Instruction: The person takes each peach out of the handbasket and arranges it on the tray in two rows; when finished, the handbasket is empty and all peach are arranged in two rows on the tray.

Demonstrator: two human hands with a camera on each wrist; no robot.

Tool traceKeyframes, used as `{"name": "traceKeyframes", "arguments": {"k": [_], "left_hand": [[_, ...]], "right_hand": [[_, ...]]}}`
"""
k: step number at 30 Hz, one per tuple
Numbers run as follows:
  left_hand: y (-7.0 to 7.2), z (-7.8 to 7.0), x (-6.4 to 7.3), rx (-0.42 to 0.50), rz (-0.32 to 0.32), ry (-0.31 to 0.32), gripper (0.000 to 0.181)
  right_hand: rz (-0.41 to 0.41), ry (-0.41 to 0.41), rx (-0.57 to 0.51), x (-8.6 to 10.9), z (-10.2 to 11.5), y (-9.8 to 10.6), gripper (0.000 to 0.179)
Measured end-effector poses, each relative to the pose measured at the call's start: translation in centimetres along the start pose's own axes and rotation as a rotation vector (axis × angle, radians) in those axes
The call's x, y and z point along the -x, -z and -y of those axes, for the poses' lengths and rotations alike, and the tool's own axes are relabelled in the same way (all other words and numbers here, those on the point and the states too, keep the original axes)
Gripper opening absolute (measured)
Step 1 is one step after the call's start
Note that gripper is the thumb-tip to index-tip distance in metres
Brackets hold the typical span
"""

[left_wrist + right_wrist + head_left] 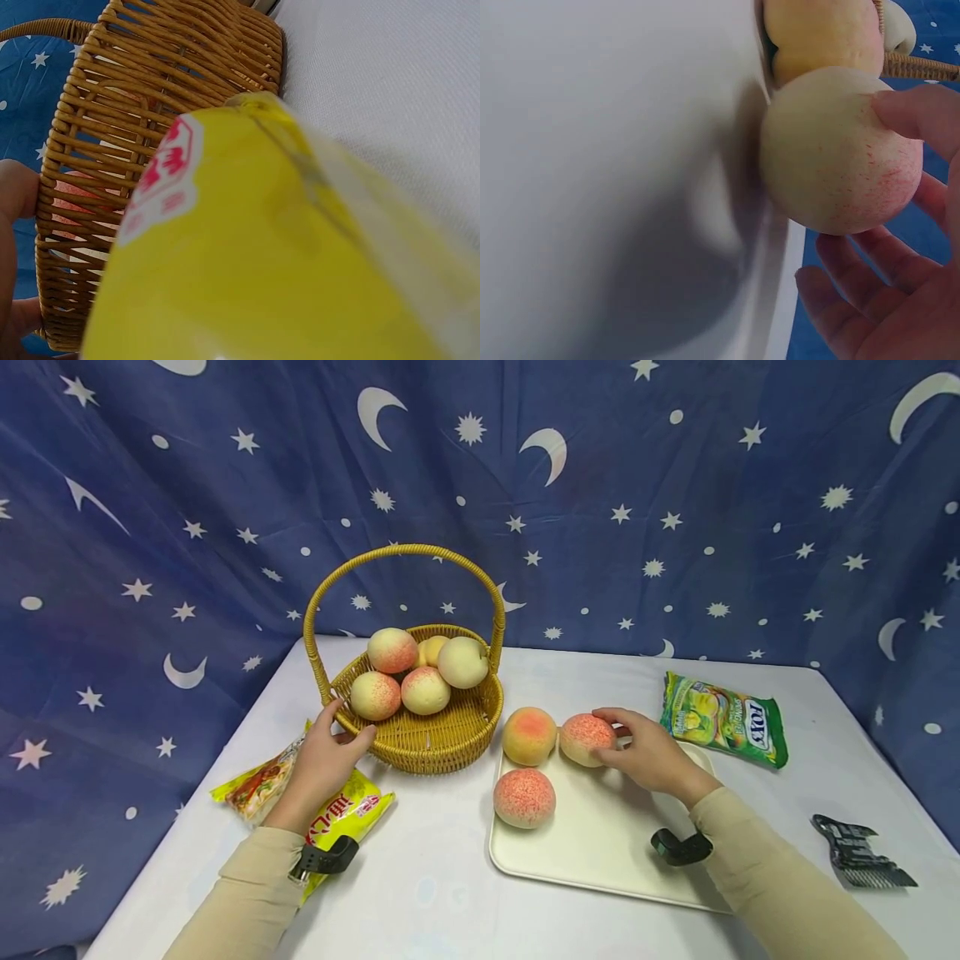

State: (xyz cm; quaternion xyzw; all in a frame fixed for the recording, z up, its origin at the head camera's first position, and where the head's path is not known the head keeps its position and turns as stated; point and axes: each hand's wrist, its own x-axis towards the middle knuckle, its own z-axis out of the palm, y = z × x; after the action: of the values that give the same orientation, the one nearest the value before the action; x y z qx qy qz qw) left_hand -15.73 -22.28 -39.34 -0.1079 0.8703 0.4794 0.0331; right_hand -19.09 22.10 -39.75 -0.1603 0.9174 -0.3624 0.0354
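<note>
A person's right hand [648,753] is pinching a peach [585,739] over the tray [600,839] beneath, seemingly a pick-up calling for steady lifting; the left hand [324,763], fingers spread, is touching the basket [431,755] ahead.

My long sleeves [772,868] are plain beige, ending just behind my grip. Slightly farther back, a black wristband [327,856] sits at each wrist.

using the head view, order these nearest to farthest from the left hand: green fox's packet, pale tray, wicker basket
1. Wicker basket: right at the left hand, which touches its rim.
2. Pale tray: to the right of the basket.
3. Green packet: farthest right, past the tray's far corner.
</note>
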Motion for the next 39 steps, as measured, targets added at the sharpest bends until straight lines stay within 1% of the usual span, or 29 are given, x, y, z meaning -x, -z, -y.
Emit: {"name": "traceKeyframes", "arguments": {"k": [8, 14, 21, 31, 39], "left_hand": [[0.0, 0.0, 0.0, -0.009, -0.005, -0.004, 0.090], [0.0, -0.1, 0.1, -0.011, -0.003, 0.001, 0.089], [-0.1, -0.2, 0.1, -0.008, -0.005, 0.001, 0.089], [-0.1, -0.4, 0.2, -0.011, -0.004, -0.003, 0.090], [-0.1, -0.1, 0.0, -0.005, -0.003, -0.006, 0.090]], "right_hand": [[0.032, 0.040, -0.015, 0.4, 0.1, -0.2, 0.054], [0.010, 0.028, -0.014, 0.2, 0.1, -0.8, 0.055], [-0.017, 0.025, -0.024, -0.2, 0.1, -0.9, 0.057], [-0.003, 0.025, -0.047, -0.5, -0.1, -0.8, 0.058], [-0.005, 0.011, -0.048, -0.7, -0.1, -0.8, 0.061]]}}
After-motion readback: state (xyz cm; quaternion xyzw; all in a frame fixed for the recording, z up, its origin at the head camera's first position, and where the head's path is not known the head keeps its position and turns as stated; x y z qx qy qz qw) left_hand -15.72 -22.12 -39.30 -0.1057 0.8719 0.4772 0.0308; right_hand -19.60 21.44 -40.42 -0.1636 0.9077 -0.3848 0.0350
